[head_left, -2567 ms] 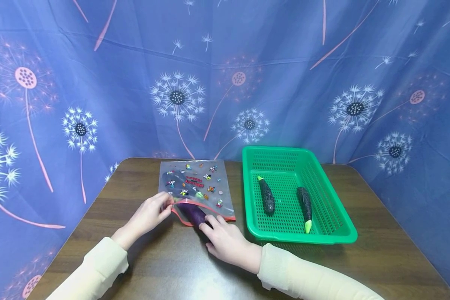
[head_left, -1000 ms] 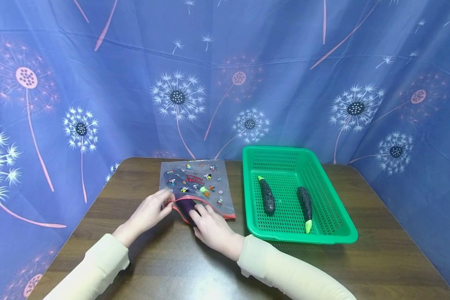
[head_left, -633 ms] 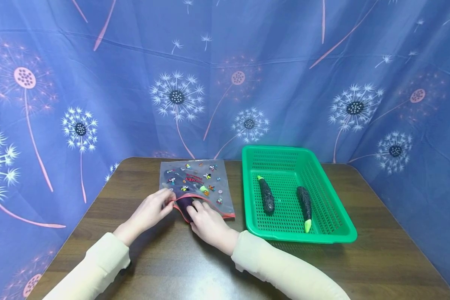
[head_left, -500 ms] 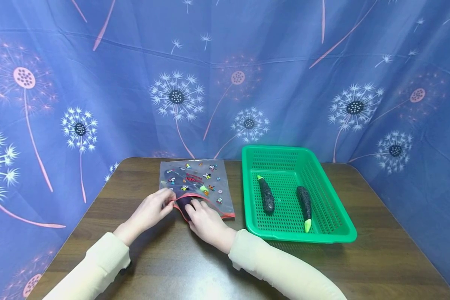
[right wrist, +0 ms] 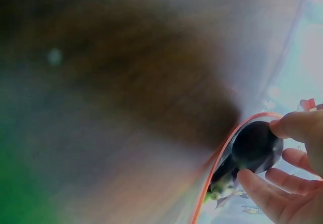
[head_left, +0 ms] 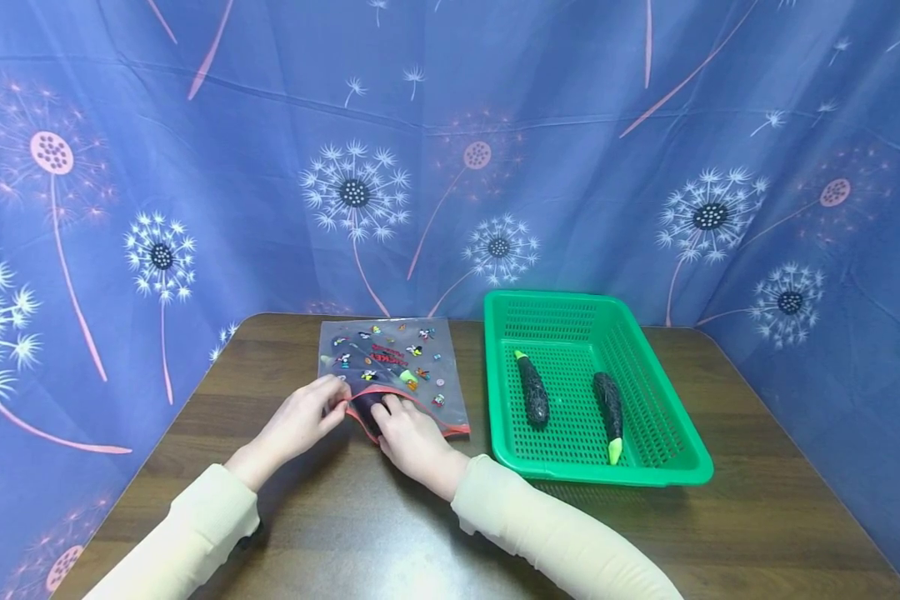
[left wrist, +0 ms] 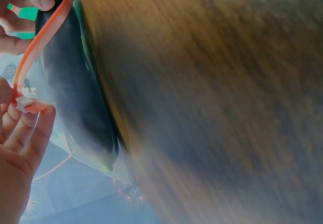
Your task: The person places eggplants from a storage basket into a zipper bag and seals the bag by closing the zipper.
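Note:
A clear zip bag (head_left: 450,375) with cartoon prints and a red zip edge lies flat near the table's back, its mouth towards me. My left hand (head_left: 307,418) pinches the left end of the red edge, by a white slider in the left wrist view. A dark purple eggplant (head_left: 367,407) lies mostly inside, its pale green stem end showing through the plastic. My right hand (head_left: 414,435) reaches into the mouth and grips the blunt end, thumb and fingers (right wrist: 262,193) on opposite sides. Another eggplant seems to lie on the bag's left side, partly hidden.
A green perforated basket (head_left: 598,477) stands to the right of the bag. Two dark eggplants with green ends, a left one (head_left: 534,392) and a right one (head_left: 609,408), lie apart in it. A blue dandelion-print cloth (head_left: 585,208) hangs behind the wooden table (head_left: 330,533).
My right hand has moved left and away from me, sliding the eggplant deeper into the bag. The left hand keeps its pinch on the bag's edge; the basket stays put.

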Demonstrator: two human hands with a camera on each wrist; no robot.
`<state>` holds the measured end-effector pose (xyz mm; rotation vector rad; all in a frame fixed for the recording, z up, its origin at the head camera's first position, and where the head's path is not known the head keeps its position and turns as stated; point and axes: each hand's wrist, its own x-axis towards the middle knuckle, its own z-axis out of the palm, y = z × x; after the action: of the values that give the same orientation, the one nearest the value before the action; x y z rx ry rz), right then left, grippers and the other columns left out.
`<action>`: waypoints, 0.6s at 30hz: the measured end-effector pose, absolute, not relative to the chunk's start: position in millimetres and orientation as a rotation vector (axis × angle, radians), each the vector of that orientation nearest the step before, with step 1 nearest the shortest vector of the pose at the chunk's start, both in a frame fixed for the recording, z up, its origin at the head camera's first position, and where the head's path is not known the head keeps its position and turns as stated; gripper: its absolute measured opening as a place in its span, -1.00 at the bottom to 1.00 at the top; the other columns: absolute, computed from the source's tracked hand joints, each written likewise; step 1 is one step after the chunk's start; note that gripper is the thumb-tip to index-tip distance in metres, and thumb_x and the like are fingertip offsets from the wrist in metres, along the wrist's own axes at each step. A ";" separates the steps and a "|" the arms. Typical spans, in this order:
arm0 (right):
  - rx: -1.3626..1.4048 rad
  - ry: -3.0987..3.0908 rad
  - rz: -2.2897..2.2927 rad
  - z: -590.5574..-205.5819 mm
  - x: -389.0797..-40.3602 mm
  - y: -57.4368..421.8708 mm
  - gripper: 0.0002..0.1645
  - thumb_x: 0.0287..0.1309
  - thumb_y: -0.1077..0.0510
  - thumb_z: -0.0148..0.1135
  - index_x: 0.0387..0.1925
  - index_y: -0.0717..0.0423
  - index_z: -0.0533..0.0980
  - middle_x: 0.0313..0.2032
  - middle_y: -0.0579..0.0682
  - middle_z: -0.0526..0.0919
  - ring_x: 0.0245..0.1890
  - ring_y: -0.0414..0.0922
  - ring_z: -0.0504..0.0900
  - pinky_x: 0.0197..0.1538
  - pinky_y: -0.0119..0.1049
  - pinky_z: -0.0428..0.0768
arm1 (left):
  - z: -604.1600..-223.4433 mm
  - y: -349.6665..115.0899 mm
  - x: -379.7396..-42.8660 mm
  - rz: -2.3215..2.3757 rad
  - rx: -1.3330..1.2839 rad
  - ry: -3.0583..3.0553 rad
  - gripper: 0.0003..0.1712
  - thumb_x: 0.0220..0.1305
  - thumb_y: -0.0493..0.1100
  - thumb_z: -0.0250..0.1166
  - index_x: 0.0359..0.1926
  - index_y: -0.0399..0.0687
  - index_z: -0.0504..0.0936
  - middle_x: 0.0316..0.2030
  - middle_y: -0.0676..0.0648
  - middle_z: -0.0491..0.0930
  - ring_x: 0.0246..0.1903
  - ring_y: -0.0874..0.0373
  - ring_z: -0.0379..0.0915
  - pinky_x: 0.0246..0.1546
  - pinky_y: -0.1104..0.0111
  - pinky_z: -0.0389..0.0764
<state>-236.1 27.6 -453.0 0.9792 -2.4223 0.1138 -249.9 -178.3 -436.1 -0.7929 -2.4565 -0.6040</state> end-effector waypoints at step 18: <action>1.014 -2.489 0.094 -451.9 -217.5 37.0 -0.75 -0.06 0.15 0.32 -0.28 0.02 0.47 -0.24 -0.03 0.48 -0.43 -0.13 0.56 -0.57 -0.30 0.51 | -438.6 -180.8 -250.3 -0.618 -0.774 -2.482 -0.80 0.00 -0.34 0.30 -0.41 0.04 0.50 -0.51 0.17 0.37 -0.54 0.32 0.31 -0.53 0.46 0.36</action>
<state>-217.5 37.0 -451.9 1.0138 -2.4893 0.0938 -250.3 -180.8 -438.6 -0.7743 -2.4816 -0.6181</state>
